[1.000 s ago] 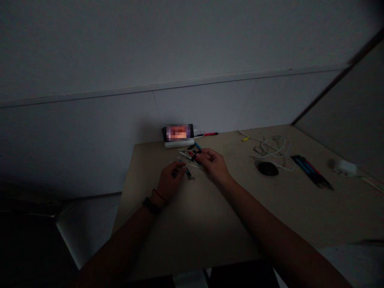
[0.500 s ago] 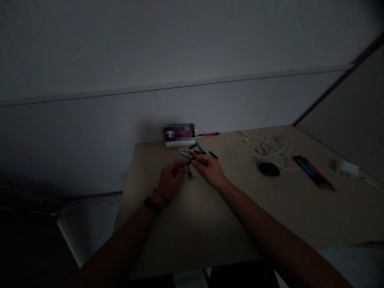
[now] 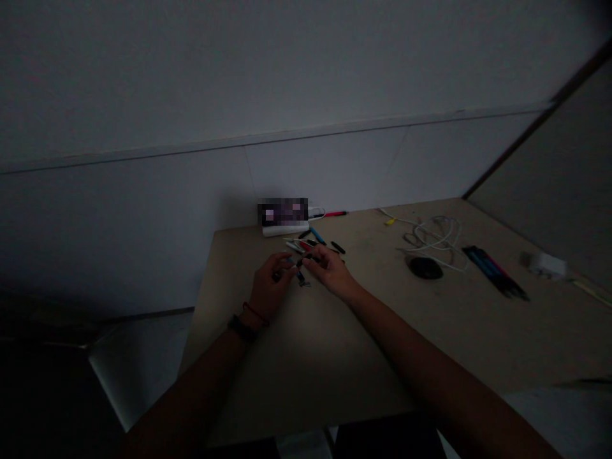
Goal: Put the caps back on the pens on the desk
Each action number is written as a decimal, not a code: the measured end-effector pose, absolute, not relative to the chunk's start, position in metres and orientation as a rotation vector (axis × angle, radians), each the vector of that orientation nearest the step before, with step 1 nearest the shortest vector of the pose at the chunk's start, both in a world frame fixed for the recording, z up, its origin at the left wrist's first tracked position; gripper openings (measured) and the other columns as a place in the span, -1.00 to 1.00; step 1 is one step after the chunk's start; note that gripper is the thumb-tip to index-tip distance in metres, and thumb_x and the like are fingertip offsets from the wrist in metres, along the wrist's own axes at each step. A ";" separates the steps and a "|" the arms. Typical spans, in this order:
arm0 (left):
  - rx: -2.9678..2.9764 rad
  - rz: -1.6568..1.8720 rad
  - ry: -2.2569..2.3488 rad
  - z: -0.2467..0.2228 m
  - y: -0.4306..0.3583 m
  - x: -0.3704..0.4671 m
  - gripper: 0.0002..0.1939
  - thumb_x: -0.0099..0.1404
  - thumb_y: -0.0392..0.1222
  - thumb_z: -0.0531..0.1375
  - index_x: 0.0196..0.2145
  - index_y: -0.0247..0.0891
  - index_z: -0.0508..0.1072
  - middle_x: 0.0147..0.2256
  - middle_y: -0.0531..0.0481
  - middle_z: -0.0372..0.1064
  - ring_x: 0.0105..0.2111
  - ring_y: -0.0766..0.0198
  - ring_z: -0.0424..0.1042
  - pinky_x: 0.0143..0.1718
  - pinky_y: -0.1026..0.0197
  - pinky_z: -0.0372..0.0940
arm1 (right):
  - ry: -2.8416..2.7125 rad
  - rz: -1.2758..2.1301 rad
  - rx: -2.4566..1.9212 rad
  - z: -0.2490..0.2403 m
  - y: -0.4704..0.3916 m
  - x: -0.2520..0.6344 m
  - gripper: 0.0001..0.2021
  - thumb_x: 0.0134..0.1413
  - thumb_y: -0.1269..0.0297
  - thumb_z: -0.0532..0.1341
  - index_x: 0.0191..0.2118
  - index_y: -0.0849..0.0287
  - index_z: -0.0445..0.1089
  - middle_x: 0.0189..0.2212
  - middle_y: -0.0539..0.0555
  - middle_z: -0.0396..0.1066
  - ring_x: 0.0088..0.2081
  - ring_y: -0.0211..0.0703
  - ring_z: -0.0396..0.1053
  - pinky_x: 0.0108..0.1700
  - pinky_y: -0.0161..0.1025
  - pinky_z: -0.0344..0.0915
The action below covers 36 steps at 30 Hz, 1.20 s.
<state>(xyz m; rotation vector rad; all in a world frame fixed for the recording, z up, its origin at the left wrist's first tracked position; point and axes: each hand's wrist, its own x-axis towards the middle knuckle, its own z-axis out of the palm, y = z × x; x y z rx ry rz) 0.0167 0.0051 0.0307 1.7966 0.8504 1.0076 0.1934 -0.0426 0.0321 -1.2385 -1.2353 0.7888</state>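
Near the middle of the desk, my left hand has its fingers closed on a small dark piece. My right hand pinches the other end of that piece, close to the left fingertips. Just below the fingertips a small dark object with a metallic end shows on the desk. Behind my hands lie several pens and parts, among them a blue one and a black one. The dim light hides the exact shape of what I hold.
A phone leans on a white stand by the wall, with a red pen beside it. To the right are a black mouse, a coiled white cable, a row of pens and a white adapter.
My right fingertips have shifted slightly, and the dark piece between my hands now lies at a flatter angle. The whole view has moved a little.
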 end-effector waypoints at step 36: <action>2.000 1.012 0.891 0.031 0.006 0.013 -0.77 0.28 -0.02 0.30 -0.21 -0.20 0.63 -0.33 -0.02 0.60 -0.44 0.30 0.45 -0.36 0.26 0.34 | -1.378 0.714 -1.303 0.041 -0.047 0.198 -0.63 0.06 -0.08 0.32 -0.25 0.15 0.44 -0.42 0.01 0.37 -0.44 -0.22 0.31 -0.42 -0.30 0.19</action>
